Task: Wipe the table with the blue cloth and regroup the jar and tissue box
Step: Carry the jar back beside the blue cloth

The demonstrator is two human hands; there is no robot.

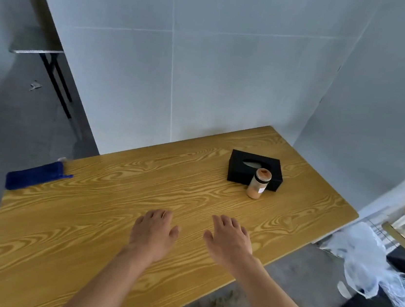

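Blue cloth (37, 174) overhangs the table (85, 228) edge at nine o'clock; both the left hand (152, 231) and right hand (230, 239) hover empty, fingers relaxed. At two o'clock, the jar (259, 183) touching the tissue box (255, 168) could topple if nudged.

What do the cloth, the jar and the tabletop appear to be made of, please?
The cloth looks like soft, fuzzy blue fabric, perhaps microfibre, lying limp over the table edge. The jar seems to be clear glass or plastic, since orange powder shows through. The tabletop has a smooth yellow wood-grain finish, possibly laminate rather than solid wood.
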